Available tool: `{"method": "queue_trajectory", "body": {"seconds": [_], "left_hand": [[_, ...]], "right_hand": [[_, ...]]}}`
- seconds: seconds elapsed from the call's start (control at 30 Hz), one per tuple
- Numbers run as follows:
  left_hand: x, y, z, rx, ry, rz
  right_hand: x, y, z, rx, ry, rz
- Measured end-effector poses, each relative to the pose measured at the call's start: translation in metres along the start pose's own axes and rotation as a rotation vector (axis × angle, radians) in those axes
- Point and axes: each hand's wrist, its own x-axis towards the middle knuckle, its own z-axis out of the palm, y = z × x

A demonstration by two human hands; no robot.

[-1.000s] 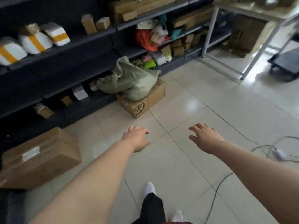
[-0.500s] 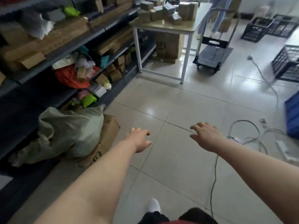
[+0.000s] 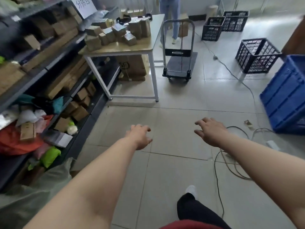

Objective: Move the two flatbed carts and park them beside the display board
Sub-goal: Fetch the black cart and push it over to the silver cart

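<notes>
Cart stands just right of the table — straight ahead, well apart from both hands, its length running away, handle nearest. Left hand and right hand reach forward open and empty — right slightly nearer.

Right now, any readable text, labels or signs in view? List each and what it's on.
"分拣台": white sign on the shelving, top left; slightly blurred.
Dark logo on the cardboard box under the table: too blurred to read.
Parcel labels on the shelves: too small to read.
</notes>
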Motion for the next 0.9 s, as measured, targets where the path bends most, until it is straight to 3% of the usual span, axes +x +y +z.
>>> {"method": "queue_trajectory", "body": {"seconds": [0.33, 0.9], "left_hand": [[0.175, 0.112, -0.111, 0.073, 0.015, 0.124], [0.509, 0.196, -0.265, 0.114, 0.005, 0.228]], "right_hand": [[0.152, 0.099, -0.089, 0.04, 0.013, 0.04], [0.455, 0.213, -0.202, 0.073, 0.075, 0.121]]}}
